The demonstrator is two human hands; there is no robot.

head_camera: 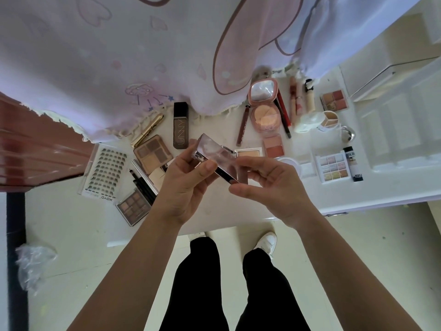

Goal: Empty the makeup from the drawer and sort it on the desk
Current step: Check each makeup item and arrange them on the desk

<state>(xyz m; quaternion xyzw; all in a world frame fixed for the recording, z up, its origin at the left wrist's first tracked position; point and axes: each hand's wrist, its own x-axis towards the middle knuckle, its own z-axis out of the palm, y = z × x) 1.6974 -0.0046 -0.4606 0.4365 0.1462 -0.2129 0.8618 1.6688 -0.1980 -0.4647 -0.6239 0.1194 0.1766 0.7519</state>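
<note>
Head: left hand (pixel 188 187), right hand (pixel 274 187) hold compact (pixel 211 151), partly hiding white palette (pixel 250 152).

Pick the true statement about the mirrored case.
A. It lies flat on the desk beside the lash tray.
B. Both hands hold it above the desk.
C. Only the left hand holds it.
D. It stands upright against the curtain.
B: the left hand and the right hand both grip the mirrored case, lifted above the desk.
</note>
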